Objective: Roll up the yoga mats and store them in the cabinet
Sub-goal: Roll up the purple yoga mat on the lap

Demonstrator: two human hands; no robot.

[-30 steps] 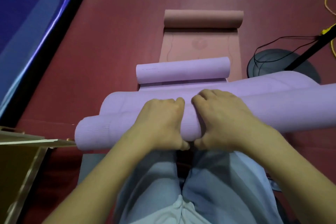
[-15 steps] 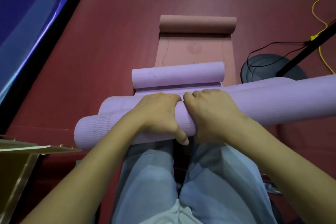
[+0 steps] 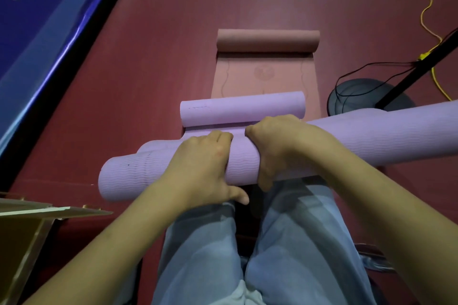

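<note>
Cabinet (image 3: pixel 27 230), wooden, at lower left edge; only its top edge and one side show, contents out of sight. Large purple roll (image 3: pixel 347 141) lies across the person's thighs, long axis left to right, left end near the cabinet, right end running out of view and tilted slightly away. Left hand (image 3: pixel 200 168) closed over the roll's middle, fingers curled across the top, thumb below. Right hand (image 3: pixel 280 146) just beside it, same wrap-around grip. Beyond: smaller purple roll (image 3: pixel 241 109), then pink mat (image 3: pixel 266 67), part-rolled at its far end, both rolls lying crosswise. Round dark base (image 3: pixel 366 99) at right. No legible writing.
</note>
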